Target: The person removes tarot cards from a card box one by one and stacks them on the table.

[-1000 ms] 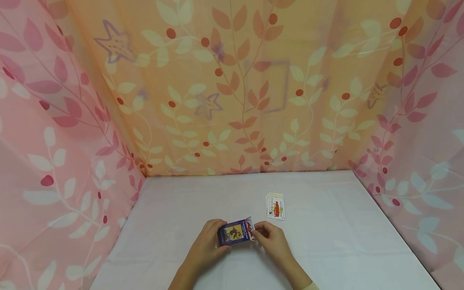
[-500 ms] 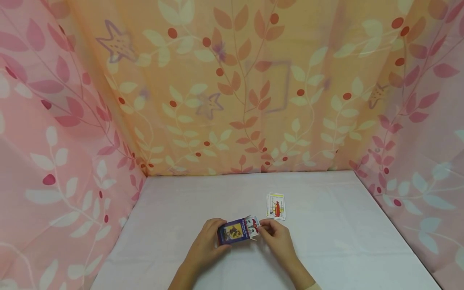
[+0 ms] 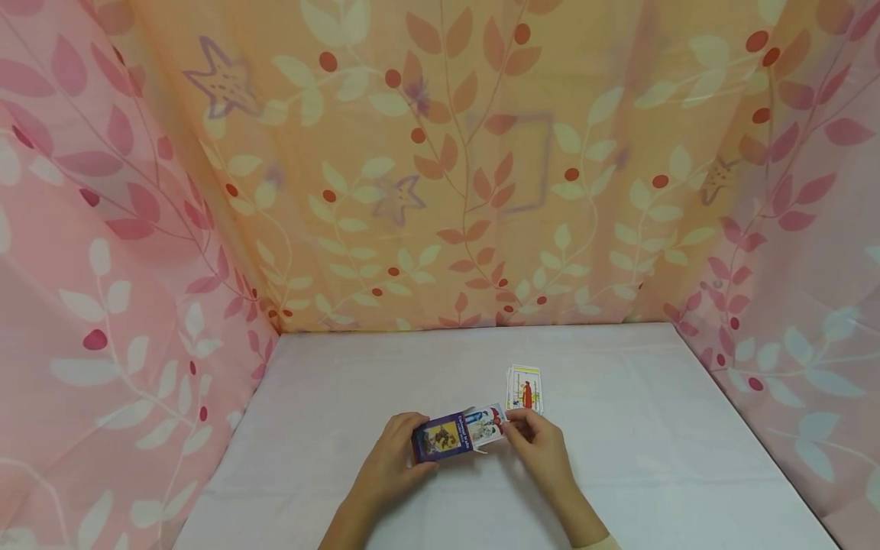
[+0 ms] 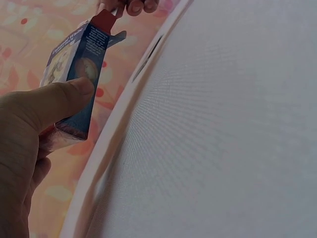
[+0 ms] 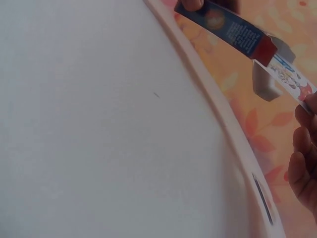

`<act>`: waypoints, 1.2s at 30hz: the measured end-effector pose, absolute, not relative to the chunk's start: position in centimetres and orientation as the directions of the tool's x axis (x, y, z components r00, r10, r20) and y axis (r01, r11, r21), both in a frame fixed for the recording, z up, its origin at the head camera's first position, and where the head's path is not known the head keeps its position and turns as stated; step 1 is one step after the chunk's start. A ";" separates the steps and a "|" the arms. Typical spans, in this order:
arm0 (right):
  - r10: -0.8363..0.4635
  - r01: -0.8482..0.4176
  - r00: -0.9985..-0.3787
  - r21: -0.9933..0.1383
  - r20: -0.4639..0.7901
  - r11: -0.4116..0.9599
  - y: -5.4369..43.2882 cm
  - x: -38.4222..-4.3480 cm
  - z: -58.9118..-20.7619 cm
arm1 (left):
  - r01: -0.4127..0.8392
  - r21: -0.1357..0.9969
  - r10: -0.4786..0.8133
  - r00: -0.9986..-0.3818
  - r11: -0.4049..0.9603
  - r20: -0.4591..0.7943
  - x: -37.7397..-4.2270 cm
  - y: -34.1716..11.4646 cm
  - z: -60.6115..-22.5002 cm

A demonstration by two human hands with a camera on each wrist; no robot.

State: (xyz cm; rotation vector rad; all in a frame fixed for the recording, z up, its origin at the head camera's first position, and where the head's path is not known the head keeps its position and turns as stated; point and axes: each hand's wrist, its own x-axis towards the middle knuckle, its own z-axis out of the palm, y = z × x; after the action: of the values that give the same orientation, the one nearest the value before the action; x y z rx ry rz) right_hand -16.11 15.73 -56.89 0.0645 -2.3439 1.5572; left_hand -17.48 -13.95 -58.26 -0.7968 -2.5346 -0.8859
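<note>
My left hand (image 3: 392, 462) grips the closed end of a dark blue tarot card box (image 3: 441, 438), thumb along its near side. A yellow picture and the words "Universal Waite" show on the box's face. From its open right end sticks an illustrated tarot card (image 3: 485, 425), about half out, its outer end pinched by my right hand (image 3: 543, 454). The right wrist view shows the card (image 5: 287, 75) bridging the box's red-edged mouth and my right fingertips (image 5: 311, 101). White flaps (image 5: 263, 82) stand out from that mouth. Any cards deeper in the box are hidden.
A small stack of cards (image 3: 525, 388) lies face up on the white-covered table (image 3: 330, 382), just beyond my right hand, which overlaps its lower edge in the head view. Patterned curtains (image 3: 440, 191) close in the table at the back and both sides.
My right hand has moved right and slightly away from the box, drawing the tarot card further out of its open end. The left hand and box have stayed nearly still.
</note>
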 end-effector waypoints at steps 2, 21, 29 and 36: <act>0.149 -0.216 -0.943 -0.888 0.298 0.407 16.0 -16.2 -56.9 | 0.606 0.461 0.394 -0.785 0.648 0.477 -17.5 -13.9 -58.3; 0.204 -0.218 -0.925 -0.888 0.320 0.406 17.6 -16.4 -56.0 | 0.602 0.472 0.395 -0.790 0.644 0.470 -17.7 -13.9 -58.6; 0.215 -0.226 -0.922 -0.898 0.323 0.378 18.0 -16.4 -55.8 | 0.609 0.458 0.394 -0.782 0.648 0.482 -17.6 -14.1 -58.5; 0.219 -0.235 -0.920 -0.906 0.324 0.352 18.6 -16.7 -55.4 | 0.616 0.455 0.389 -0.775 0.643 0.498 -17.6 -14.1 -58.4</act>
State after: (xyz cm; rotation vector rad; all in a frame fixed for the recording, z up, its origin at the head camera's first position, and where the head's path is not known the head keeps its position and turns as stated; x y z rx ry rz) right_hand -16.70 18.61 -55.36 0.0139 -2.2300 1.5918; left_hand -17.64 -14.08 -58.43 -0.7998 -2.5088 -0.8868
